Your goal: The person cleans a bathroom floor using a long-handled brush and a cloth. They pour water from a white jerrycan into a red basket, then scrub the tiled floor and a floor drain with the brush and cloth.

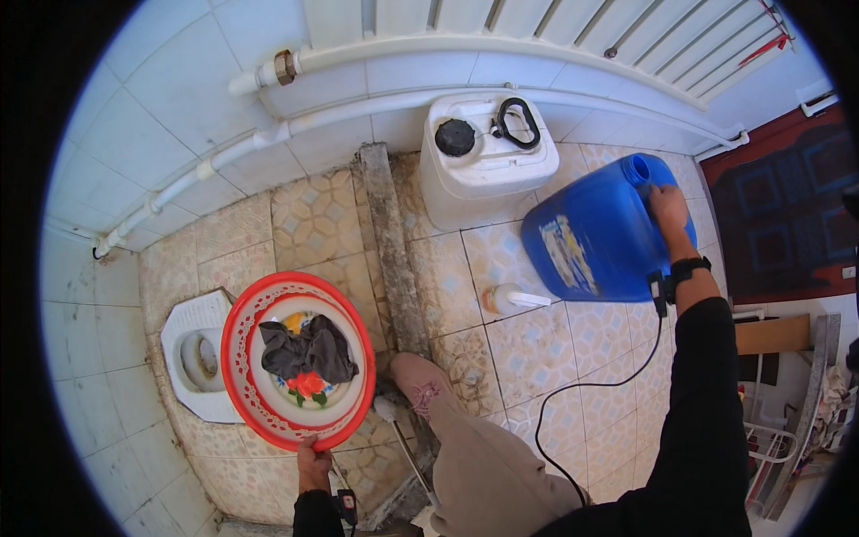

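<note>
My left hand (313, 464) grips the near rim of a red and white basin (243, 393) with a floral bottom. Inside the basin lies a crumpled dark grey cloth (305, 349). The basin hangs over part of a white squat toilet (176, 329). On the right, my right hand (669, 207) is closed around the handle of a large blue plastic jerrycan (590, 228), whose mouth is uncapped. The jerrycan looks tilted, with a torn label on its side. What it holds cannot be seen.
A white jerrycan (490, 171) with a black cap stands by the wall. Before the blue one is a small white bottle (507, 299). A raised concrete ledge (396, 268) divides the tiled floor. A brush-like tool with a metal handle (411, 450) is beside my shoe (419, 382). A black cable (570, 387) hangs from my right wrist.
</note>
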`<state>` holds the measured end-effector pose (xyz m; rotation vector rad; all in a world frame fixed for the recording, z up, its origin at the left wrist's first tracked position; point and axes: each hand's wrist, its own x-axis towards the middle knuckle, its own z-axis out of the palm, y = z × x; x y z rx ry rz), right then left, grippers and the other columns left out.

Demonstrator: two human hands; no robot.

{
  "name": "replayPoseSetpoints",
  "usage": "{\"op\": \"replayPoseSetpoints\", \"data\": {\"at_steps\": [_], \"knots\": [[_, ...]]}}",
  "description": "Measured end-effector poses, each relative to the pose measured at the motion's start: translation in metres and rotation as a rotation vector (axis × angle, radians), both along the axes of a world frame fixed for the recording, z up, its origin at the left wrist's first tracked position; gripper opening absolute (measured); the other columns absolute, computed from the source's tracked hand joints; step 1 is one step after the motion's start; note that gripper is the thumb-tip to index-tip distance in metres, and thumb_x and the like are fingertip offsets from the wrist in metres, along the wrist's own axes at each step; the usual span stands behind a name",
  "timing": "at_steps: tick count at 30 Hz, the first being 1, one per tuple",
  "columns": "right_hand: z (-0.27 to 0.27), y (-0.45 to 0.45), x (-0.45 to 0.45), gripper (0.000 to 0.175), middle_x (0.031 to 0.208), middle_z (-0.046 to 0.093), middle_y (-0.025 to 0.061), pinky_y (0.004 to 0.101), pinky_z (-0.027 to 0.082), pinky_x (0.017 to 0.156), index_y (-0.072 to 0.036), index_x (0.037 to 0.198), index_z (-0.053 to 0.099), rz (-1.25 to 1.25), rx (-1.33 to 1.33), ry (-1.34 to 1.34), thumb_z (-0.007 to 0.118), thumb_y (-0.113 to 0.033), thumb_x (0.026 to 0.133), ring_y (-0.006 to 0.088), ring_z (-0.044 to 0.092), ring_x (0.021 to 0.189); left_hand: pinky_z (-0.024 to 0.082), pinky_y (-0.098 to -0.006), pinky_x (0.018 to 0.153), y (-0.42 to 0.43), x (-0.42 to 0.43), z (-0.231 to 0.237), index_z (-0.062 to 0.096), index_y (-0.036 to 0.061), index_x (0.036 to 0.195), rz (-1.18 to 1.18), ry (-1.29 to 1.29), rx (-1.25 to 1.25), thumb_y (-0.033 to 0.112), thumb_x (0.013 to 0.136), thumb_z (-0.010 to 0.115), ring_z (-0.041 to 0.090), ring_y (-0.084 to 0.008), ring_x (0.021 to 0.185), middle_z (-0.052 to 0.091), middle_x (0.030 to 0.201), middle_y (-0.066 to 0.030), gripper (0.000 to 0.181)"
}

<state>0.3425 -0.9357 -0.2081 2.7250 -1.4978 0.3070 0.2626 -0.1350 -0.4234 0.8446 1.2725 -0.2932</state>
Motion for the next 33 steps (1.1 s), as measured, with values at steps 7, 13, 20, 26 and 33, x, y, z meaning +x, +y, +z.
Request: {"op": "replayPoseSetpoints", "data": {"at_steps": [7,13,20,26,33], "knots": [[0.003,0.015,0.028,0.037,0.093,0.060,0.0204,0.0439,0.044,0.077,-0.002,0.093,0.062,0.089,-0.096,-0.062,0.054,-0.034,0.079,0.0377,0.056,0.091,0.055,-0.0306,0.071,-0.017,-0.010,-0.016,0.053,0.0053,0.096,0.016,0.004,-0.075,0.003,0.079,0.057,0.062,-0.0202,0.084,0.062,0.091,-0.0055,0.018],[-0.021,0.138,-0.027,0.035,0.096,0.057,0.0149,0.0397,0.044,0.080,-0.005,0.102,0.056,0.941,0.008,-0.323,0.067,-0.011,0.069,0.0336,0.053,0.092,0.053,-0.0311,0.075,-0.037,-0.030,-0.027,0.054,0.0063,0.098,-0.046,-0.027,-0.142,0.007,0.082,0.056,0.061,-0.0185,0.089,0.063,0.096,-0.0057,0.017],[-0.130,0.229,-0.060,0.047,0.093,0.059,0.0149,0.0437,0.046,0.071,-0.010,0.114,0.048,0.843,0.505,0.419,0.065,-0.024,0.072,0.0342,0.057,0.088,0.046,-0.0401,0.089,-0.049,-0.022,-0.003,0.051,0.0032,0.107,0.000,-0.116,-0.245,0.006,0.084,0.046,0.055,-0.0265,0.102,0.057,0.110,-0.0127,0.023],[-0.136,0.209,-0.030,0.035,0.087,0.062,0.0175,0.0441,0.046,0.071,-0.008,0.103,0.054,0.419,0.537,0.205,0.060,-0.030,0.077,0.0352,0.059,0.084,0.046,-0.0372,0.082,0.019,-0.014,0.031,0.052,0.0048,0.102,-0.205,0.096,-0.042,0.017,0.083,0.050,0.055,-0.0269,0.094,0.057,0.104,-0.0122,0.023],[-0.139,0.168,0.022,0.036,0.096,0.061,0.0207,0.0438,0.046,0.078,-0.002,0.101,0.055,0.337,0.451,0.108,0.058,-0.030,0.079,0.0371,0.058,0.091,0.042,-0.0389,0.085,0.082,-0.034,0.030,0.039,0.0069,0.123,-0.306,0.117,0.066,0.024,0.087,0.047,0.052,-0.0279,0.097,0.053,0.114,-0.0141,0.040]]}}
